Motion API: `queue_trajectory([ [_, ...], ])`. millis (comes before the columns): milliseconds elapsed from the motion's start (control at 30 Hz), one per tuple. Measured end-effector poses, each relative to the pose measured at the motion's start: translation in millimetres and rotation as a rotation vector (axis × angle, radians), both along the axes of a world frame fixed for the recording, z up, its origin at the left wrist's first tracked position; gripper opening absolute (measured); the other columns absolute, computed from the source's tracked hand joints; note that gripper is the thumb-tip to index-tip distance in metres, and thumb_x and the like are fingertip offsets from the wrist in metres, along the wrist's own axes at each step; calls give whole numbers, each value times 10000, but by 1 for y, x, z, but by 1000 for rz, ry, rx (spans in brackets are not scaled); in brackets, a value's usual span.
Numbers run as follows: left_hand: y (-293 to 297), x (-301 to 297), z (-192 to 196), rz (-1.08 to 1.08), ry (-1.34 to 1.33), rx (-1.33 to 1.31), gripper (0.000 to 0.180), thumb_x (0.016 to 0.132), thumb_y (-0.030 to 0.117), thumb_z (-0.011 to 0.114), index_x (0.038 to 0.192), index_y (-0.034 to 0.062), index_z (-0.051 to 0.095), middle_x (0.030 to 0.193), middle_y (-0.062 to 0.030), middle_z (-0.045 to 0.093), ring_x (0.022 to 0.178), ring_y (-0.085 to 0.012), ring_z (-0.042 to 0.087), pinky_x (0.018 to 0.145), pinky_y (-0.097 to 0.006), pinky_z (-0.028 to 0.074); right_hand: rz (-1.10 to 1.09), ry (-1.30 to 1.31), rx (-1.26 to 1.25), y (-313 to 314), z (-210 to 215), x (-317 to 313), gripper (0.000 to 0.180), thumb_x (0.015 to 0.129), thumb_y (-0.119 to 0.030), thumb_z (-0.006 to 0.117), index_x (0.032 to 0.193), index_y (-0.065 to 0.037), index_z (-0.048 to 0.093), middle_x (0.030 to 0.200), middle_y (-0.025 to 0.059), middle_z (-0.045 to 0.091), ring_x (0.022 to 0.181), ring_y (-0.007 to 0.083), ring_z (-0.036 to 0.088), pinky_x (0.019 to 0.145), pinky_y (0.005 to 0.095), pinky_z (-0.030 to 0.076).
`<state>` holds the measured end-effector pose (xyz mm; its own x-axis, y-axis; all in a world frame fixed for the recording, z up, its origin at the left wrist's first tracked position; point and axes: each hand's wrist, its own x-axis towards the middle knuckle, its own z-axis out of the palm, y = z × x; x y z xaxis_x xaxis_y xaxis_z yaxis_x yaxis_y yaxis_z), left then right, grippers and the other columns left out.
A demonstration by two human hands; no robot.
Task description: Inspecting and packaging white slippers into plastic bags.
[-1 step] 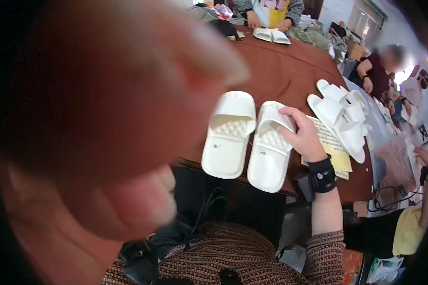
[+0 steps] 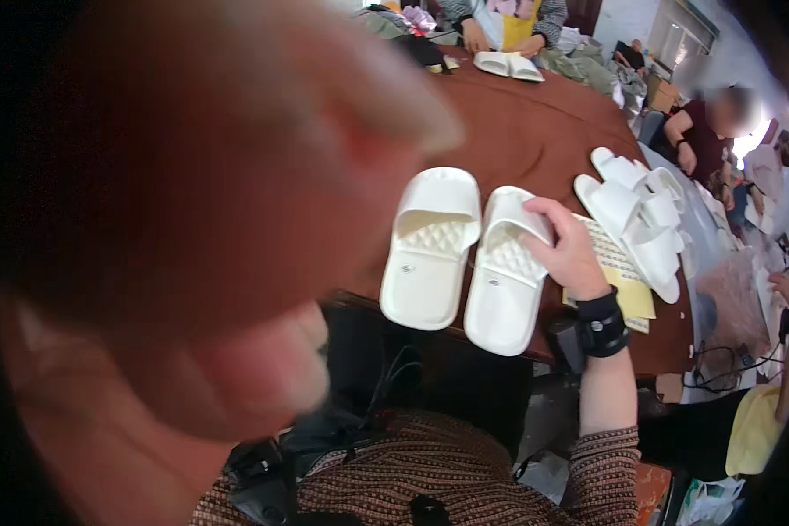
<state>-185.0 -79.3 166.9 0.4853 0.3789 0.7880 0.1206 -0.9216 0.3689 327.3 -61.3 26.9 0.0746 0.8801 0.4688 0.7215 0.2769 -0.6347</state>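
The left hand (image 2: 210, 210) is a big close blur; I can't tell its grip. On the brown cloth-covered table (image 2: 517, 131), at its near edge, the half-curled right hand (image 2: 570, 250) still pinches a white, round-ended, plastic-looking slipper (image 2: 500, 311): nothing's changed, so it's still held.

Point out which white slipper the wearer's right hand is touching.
The right slipper of the two nearest: the right hand is on its strap. Its mate lies left, the pile right, another pair across the table.

A workshop — white slippers (image 2: 423, 294), sticker sheets (image 2: 629, 301) and co-workers (image 2: 701, 130) near a cloth-covered table (image 2: 522, 123).
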Motion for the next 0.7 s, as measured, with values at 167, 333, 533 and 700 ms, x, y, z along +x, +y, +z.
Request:
queue_trajectory([
  [167,13,125,36,105,60,-55,507,976,540,521,947,33,534,739,-57,514,633,-156,479,656,-265,416,-9,26,-49,-2,9,0,395,834,-116,710,1198,-19,593,1116,151,661,1027,265,643,912,346,493],
  [333,25,129,25,146,53,-109,500,975,533,526,948,33,535,737,-57,510,631,-157,475,655,-265,414,-12,50,-78,14,-5,10,385,857,-148,699,1205,-19,596,1120,137,669,1019,236,645,908,333,492],
  [533,18,135,5,-135,-255,-241,446,978,318,558,1205,-65,534,776,-93,544,659,-181,512,642,-271,432,-25,-23,-20,11,5,6,398,848,-176,714,1198,-28,595,1119,162,669,1047,278,642,920,352,488],
  [700,24,152,-35,-168,-307,-494,383,954,24,509,1320,-86,538,929,-147,694,783,-124,623,711,-233,508,20,0,4,9,0,-1,393,841,-193,717,1179,-29,600,1083,173,675,1001,300,646,900,364,498],
])
